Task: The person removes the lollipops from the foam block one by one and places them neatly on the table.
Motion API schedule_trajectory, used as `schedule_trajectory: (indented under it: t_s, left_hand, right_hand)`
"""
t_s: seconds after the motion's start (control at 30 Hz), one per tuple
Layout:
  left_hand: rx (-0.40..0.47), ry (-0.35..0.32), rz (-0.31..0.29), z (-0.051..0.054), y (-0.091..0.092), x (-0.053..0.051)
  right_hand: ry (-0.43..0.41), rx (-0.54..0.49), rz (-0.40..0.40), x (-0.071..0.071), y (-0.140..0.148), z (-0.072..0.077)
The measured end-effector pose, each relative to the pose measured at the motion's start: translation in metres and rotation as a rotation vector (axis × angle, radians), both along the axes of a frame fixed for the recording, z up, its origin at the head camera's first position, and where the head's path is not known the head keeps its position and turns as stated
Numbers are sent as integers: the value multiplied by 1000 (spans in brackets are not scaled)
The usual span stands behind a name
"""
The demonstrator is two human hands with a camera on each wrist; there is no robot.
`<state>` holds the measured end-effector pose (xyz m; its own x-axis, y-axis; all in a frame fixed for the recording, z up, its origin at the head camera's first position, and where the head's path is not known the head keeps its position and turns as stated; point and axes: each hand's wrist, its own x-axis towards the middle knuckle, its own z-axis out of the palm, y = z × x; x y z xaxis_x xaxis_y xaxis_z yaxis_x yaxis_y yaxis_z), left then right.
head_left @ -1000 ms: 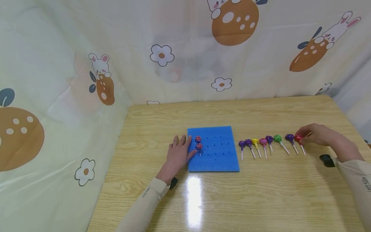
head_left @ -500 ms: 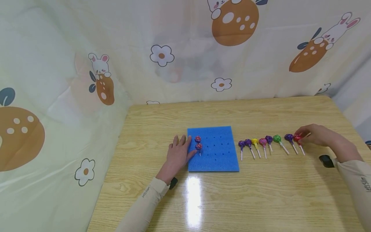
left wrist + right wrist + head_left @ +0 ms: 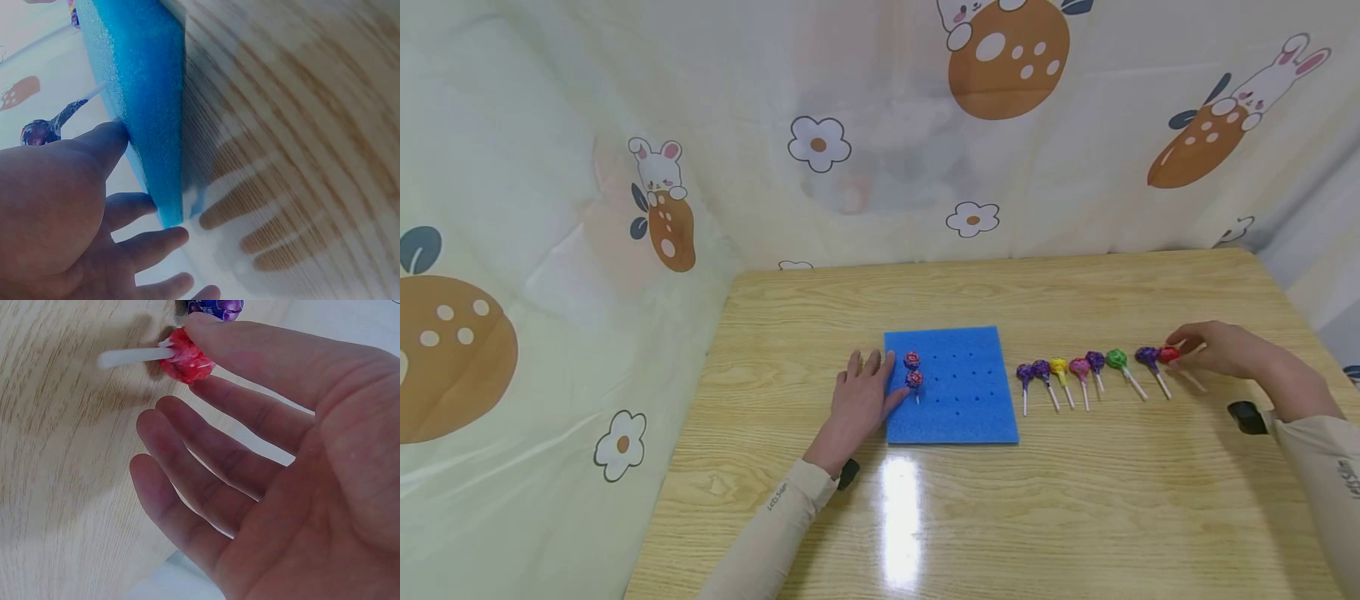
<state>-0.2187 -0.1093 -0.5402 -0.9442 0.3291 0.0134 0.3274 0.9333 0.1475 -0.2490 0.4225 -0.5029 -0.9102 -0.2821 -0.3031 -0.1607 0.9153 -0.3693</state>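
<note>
My left hand (image 3: 863,393) rests against the left edge of the blue foam board (image 3: 955,425), fingers spread. Its thumb touches the foam's upper face in the left wrist view. Two red-and-blue wrapped lollipops stand in the board's left column, a far lollipop (image 3: 912,361) and a nearer lollipop (image 3: 914,380). On the right, my right hand (image 3: 1217,348) pinches the head of a red lollipop (image 3: 186,359) between thumb and index finger; the other fingers are loosely bent. Its white stick points away from the palm. A purple lollipop (image 3: 1147,356) lies right beside it.
Left of that purple lollipop lie a green lollipop (image 3: 1117,359), a pink lollipop (image 3: 1079,367), a yellow lollipop (image 3: 1059,368) and several more purple ones in a row. Small holes dot the foam. A patterned curtain (image 3: 880,192) hangs behind the wooden table (image 3: 1045,517).
The red lollipop's stick has swung to the right and its head has turned in my right hand's fingers. My left hand has stayed still at the foam.
</note>
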Motion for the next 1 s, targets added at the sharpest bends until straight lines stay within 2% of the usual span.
schedule_trajectory:
  t_s: [0.3, 0.67, 1.0]
  left_hand:
    - [-6, -3, 2, -2, 0, -1]
    - [-3, -27, 12, -5, 0, -2]
    - [-4, -13, 10, -2, 0, -1]
  right_hand:
    - [-15, -18, -25, -1, 0, -3]
    - [13, -10, -36, 3, -10, 7]
    - [32, -53, -33, 7, -31, 11]
